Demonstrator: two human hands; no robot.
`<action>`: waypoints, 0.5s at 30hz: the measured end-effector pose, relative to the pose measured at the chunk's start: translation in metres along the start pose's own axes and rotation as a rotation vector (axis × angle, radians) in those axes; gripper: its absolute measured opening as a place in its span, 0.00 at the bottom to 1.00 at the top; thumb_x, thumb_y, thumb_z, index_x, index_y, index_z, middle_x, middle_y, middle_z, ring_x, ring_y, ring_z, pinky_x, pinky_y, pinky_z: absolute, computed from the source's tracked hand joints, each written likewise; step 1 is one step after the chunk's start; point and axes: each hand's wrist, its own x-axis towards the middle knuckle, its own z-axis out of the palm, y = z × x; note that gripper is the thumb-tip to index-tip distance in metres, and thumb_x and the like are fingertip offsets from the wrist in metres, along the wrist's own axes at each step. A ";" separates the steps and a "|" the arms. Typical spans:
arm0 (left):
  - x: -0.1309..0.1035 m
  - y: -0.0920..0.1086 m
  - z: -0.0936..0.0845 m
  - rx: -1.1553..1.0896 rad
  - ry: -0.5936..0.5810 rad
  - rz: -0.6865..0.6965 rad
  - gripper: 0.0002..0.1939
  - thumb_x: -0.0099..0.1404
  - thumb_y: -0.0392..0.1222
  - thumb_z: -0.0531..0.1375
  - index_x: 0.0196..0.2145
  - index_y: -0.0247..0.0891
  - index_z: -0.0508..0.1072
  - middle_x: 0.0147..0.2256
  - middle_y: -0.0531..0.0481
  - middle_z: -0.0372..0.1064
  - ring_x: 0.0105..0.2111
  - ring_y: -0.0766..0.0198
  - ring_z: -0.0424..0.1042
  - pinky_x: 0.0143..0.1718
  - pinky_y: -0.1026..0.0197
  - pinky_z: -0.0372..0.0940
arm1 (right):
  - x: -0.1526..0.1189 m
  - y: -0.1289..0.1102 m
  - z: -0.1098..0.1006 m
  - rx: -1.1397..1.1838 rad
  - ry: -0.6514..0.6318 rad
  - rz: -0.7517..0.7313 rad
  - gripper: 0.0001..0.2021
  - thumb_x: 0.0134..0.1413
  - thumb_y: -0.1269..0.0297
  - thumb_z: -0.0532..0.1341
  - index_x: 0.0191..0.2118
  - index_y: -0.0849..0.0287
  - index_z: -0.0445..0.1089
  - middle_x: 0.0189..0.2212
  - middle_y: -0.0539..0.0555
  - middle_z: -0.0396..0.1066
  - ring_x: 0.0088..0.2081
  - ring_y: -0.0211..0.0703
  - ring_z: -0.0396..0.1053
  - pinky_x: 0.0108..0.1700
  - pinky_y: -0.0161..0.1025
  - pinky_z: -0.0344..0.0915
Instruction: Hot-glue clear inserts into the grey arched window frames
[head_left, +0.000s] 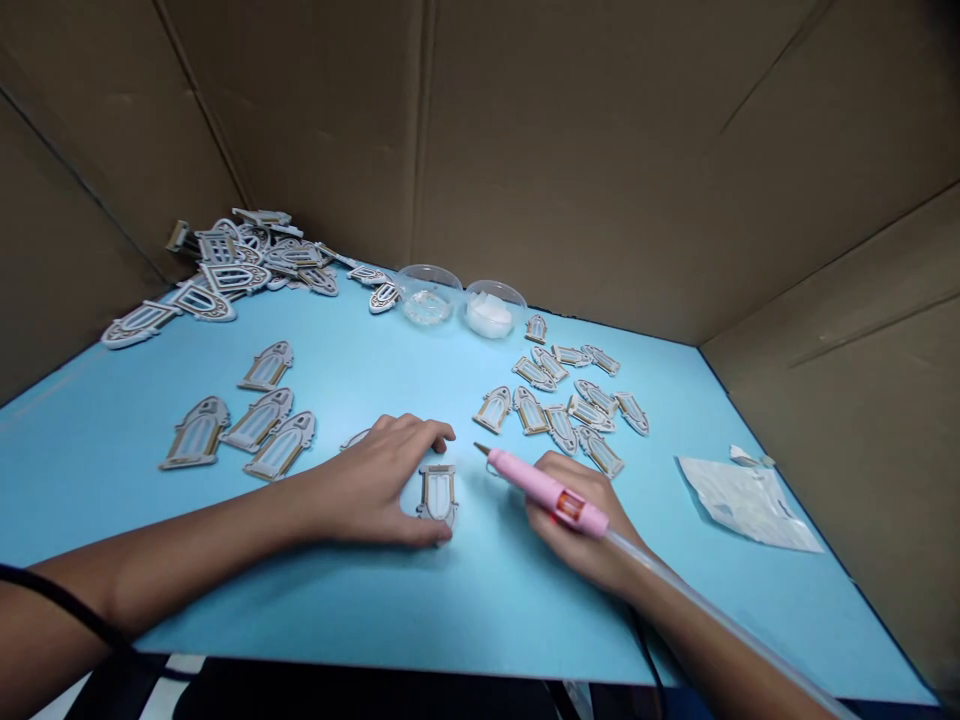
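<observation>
While the right hand [576, 515] gripped the pink pen [534, 483], the left hand [379, 470], spread, set its thumb against the window-shaped piece [439, 490] between them, apparently steadying it.

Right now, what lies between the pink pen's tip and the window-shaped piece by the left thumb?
Only a bare stretch of the blue tabletop shows in the head view between the pen tip and the window-shaped piece.

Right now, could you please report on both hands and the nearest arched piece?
Left hand: thumb at near end of arched piece. Right hand: gripping pink tool. Nothing visible between tool tip and piece.
</observation>
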 end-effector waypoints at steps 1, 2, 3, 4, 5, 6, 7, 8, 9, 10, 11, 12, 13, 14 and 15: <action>0.000 0.000 -0.004 -0.016 0.006 0.019 0.31 0.64 0.57 0.63 0.59 0.38 0.66 0.56 0.38 0.69 0.56 0.43 0.65 0.58 0.43 0.61 | 0.001 -0.001 -0.004 0.032 0.037 0.060 0.09 0.57 0.68 0.59 0.27 0.56 0.59 0.26 0.50 0.64 0.27 0.38 0.63 0.30 0.36 0.58; 0.001 0.001 -0.007 -0.026 0.006 0.063 0.24 0.68 0.54 0.59 0.56 0.40 0.69 0.58 0.39 0.68 0.58 0.44 0.64 0.59 0.43 0.59 | 0.002 -0.002 -0.007 0.057 0.069 0.124 0.09 0.58 0.66 0.59 0.27 0.55 0.60 0.26 0.50 0.64 0.27 0.38 0.63 0.30 0.37 0.59; 0.001 0.001 -0.008 -0.025 -0.009 0.123 0.18 0.71 0.51 0.56 0.53 0.41 0.72 0.60 0.42 0.68 0.61 0.45 0.62 0.61 0.43 0.57 | 0.002 -0.002 -0.009 0.079 0.094 0.184 0.10 0.58 0.63 0.59 0.27 0.55 0.60 0.26 0.50 0.64 0.27 0.39 0.63 0.30 0.37 0.60; 0.002 0.001 -0.009 -0.013 -0.037 0.189 0.14 0.72 0.48 0.54 0.50 0.43 0.75 0.62 0.45 0.68 0.63 0.45 0.61 0.62 0.43 0.55 | 0.003 -0.002 -0.010 0.102 0.111 0.238 0.11 0.58 0.60 0.60 0.28 0.55 0.59 0.26 0.50 0.64 0.26 0.39 0.63 0.29 0.38 0.60; 0.003 0.001 -0.009 0.006 -0.072 0.247 0.13 0.73 0.46 0.54 0.48 0.44 0.76 0.63 0.47 0.69 0.65 0.45 0.60 0.63 0.43 0.54 | 0.003 -0.002 -0.011 0.128 0.120 0.282 0.12 0.58 0.58 0.60 0.28 0.54 0.59 0.25 0.50 0.63 0.26 0.39 0.62 0.29 0.38 0.60; 0.004 0.000 -0.009 0.030 -0.101 0.287 0.13 0.73 0.45 0.54 0.48 0.45 0.77 0.63 0.49 0.70 0.65 0.45 0.60 0.63 0.43 0.53 | 0.002 -0.001 -0.011 0.156 0.129 0.319 0.13 0.59 0.56 0.60 0.28 0.54 0.59 0.24 0.49 0.62 0.25 0.39 0.61 0.28 0.39 0.60; 0.006 -0.002 -0.009 0.056 -0.100 0.299 0.14 0.74 0.46 0.54 0.50 0.45 0.77 0.62 0.48 0.71 0.65 0.45 0.61 0.62 0.42 0.53 | 0.002 -0.001 -0.011 0.183 0.132 0.352 0.13 0.59 0.54 0.60 0.28 0.54 0.59 0.22 0.48 0.61 0.23 0.39 0.60 0.27 0.39 0.59; 0.007 -0.006 -0.010 0.083 -0.060 0.282 0.17 0.74 0.47 0.52 0.53 0.44 0.76 0.60 0.46 0.73 0.64 0.45 0.63 0.62 0.41 0.54 | 0.001 0.000 -0.011 0.207 0.134 0.379 0.14 0.59 0.53 0.60 0.29 0.54 0.60 0.21 0.48 0.60 0.22 0.39 0.59 0.26 0.39 0.59; 0.009 -0.010 -0.013 0.106 0.018 0.234 0.19 0.75 0.48 0.51 0.55 0.43 0.75 0.58 0.44 0.74 0.63 0.45 0.65 0.61 0.40 0.54 | 0.000 0.001 -0.010 0.224 0.138 0.401 0.14 0.60 0.52 0.60 0.30 0.54 0.61 0.20 0.47 0.59 0.22 0.39 0.59 0.25 0.39 0.59; 0.010 -0.016 -0.018 0.124 0.130 0.161 0.22 0.75 0.50 0.49 0.57 0.41 0.74 0.58 0.42 0.75 0.62 0.45 0.67 0.61 0.39 0.55 | 0.000 0.002 -0.010 0.231 0.145 0.417 0.13 0.60 0.51 0.60 0.30 0.53 0.62 0.20 0.47 0.59 0.22 0.39 0.59 0.24 0.39 0.59; 0.011 -0.022 -0.024 0.139 0.250 0.068 0.24 0.75 0.52 0.48 0.57 0.39 0.74 0.59 0.41 0.74 0.61 0.44 0.68 0.62 0.38 0.56 | -0.001 0.003 -0.011 0.231 0.154 0.428 0.13 0.59 0.51 0.61 0.31 0.53 0.63 0.19 0.47 0.59 0.22 0.40 0.59 0.24 0.39 0.59; 0.012 -0.028 -0.031 0.143 0.365 -0.030 0.25 0.75 0.53 0.48 0.57 0.38 0.75 0.59 0.40 0.73 0.61 0.43 0.68 0.62 0.38 0.57 | -0.001 0.003 -0.011 0.229 0.166 0.436 0.13 0.59 0.51 0.61 0.31 0.53 0.63 0.19 0.47 0.60 0.22 0.40 0.59 0.24 0.39 0.59; 0.011 -0.033 -0.039 0.139 0.443 -0.107 0.25 0.74 0.53 0.48 0.56 0.37 0.76 0.59 0.39 0.74 0.60 0.44 0.70 0.62 0.40 0.59 | -0.002 0.003 -0.012 0.226 0.178 0.442 0.13 0.59 0.51 0.61 0.31 0.53 0.64 0.19 0.48 0.60 0.22 0.40 0.60 0.24 0.39 0.59; 0.011 -0.037 -0.046 0.132 0.468 -0.162 0.24 0.73 0.52 0.50 0.53 0.37 0.78 0.57 0.40 0.75 0.57 0.45 0.72 0.60 0.43 0.62 | -0.002 0.004 -0.012 0.222 0.189 0.447 0.13 0.59 0.51 0.61 0.31 0.54 0.64 0.19 0.48 0.61 0.22 0.41 0.60 0.24 0.39 0.59; 0.009 -0.039 -0.052 0.122 0.457 -0.194 0.22 0.71 0.51 0.52 0.49 0.38 0.79 0.53 0.41 0.78 0.53 0.47 0.75 0.57 0.45 0.65 | -0.002 0.004 -0.013 0.219 0.194 0.448 0.13 0.59 0.51 0.61 0.31 0.54 0.65 0.19 0.48 0.61 0.22 0.41 0.60 0.24 0.39 0.59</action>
